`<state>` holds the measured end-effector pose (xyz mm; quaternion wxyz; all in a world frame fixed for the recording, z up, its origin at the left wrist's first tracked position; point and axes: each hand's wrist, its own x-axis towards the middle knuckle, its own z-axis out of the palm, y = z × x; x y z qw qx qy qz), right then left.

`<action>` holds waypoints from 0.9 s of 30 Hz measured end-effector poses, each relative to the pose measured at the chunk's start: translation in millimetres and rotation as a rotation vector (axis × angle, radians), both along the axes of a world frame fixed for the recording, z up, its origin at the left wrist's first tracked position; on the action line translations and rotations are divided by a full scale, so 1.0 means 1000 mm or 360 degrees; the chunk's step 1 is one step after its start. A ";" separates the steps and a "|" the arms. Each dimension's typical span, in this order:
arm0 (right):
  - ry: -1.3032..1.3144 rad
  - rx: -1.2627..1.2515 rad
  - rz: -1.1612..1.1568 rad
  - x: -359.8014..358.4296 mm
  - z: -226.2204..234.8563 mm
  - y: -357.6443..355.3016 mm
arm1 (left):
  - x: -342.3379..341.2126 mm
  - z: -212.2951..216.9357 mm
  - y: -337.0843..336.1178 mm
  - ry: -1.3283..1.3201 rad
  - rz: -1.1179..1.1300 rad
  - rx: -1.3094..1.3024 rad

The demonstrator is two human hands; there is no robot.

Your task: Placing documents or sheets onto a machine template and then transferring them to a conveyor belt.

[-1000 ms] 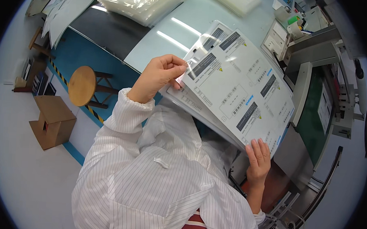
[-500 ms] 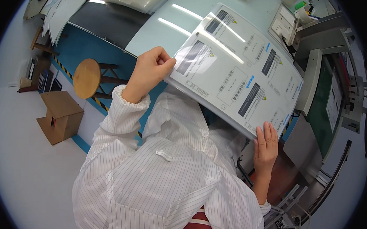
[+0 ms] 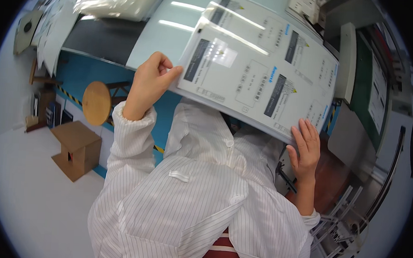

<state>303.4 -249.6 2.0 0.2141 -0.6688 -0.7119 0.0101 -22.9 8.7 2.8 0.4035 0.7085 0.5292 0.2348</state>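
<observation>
A stack of glossy printed sheets (image 3: pixel 240 65), with dark blocks, yellow triangles and line boxes, lies at a slant over the near edge of the pale table. My left hand (image 3: pixel 152 82) is closed in a pinch at the stack's left edge, thumb tip against the edge. Whatever is between those fingers is hidden or too thin to make out. At the near right corner, my right hand (image 3: pixel 306 146) rests with its fingers stretched out on the top sheet and its thumb apart, hanging just off the edge.
Clear plastic-wrapped material (image 3: pixel 117 0) sits at the far left of the pale glass-like table (image 3: pixel 157 40). To the right stands a grey machine with a green bed (image 3: pixel 365 86). A round wooden stool (image 3: pixel 95 103) and an open cardboard box (image 3: pixel 77 148) are on the left.
The whole view has shifted a little. My right thumb has spread away from the fingers. My left hand keeps its pinch at the stack's left edge.
</observation>
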 end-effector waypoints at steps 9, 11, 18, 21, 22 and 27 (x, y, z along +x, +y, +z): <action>0.0022 0.0177 -0.1100 0.147 -0.038 -0.017 | 0.033 -0.012 0.017 -0.0062 -0.0082 0.0249; -0.0206 0.0160 -0.1288 0.202 -0.076 -0.037 | 0.036 -0.029 0.026 -0.0147 -0.0106 0.0140; -0.0357 0.0050 -0.1857 0.274 -0.116 -0.058 | 0.060 -0.028 0.017 -0.0219 -0.0276 -0.0022; -0.0428 0.0163 -0.1889 0.296 -0.121 -0.059 | 0.065 -0.031 0.016 -0.0125 -0.0233 0.0101; -0.0434 0.0171 -0.1923 0.303 -0.121 -0.061 | 0.067 -0.032 0.016 -0.0148 -0.0213 0.0053; -0.0461 0.0101 -0.2099 0.328 -0.116 -0.052 | 0.066 -0.036 0.018 -0.0229 -0.0189 -0.0029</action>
